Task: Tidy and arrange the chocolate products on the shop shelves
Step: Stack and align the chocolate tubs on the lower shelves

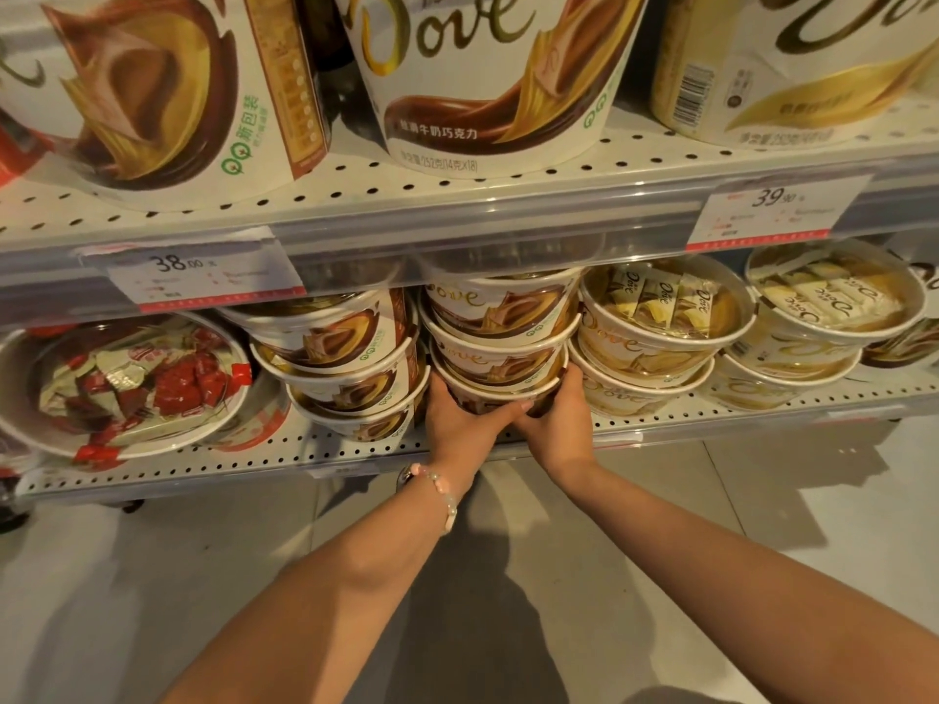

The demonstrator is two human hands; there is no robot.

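A stack of three brown Dove chocolate tubs [495,343] stands in the middle of the lower shelf [284,462]. My left hand [457,424] and my right hand [559,419] grip the bottom tub of that stack from either side, thumbs meeting at its front. To its left leans another stack of brown Dove tubs [345,368]. Right of it stand stacks of cream-coloured Dove tubs [655,332]. Large Dove tubs [488,78] fill the upper shelf.
A tub of red-wrapped sweets [127,383] lies at the lower shelf's left end. Price tags reading 38.00 [203,276] and 39.90 [777,210] hang on the upper shelf's rail. Pale tiled floor [101,576] lies below the shelf.
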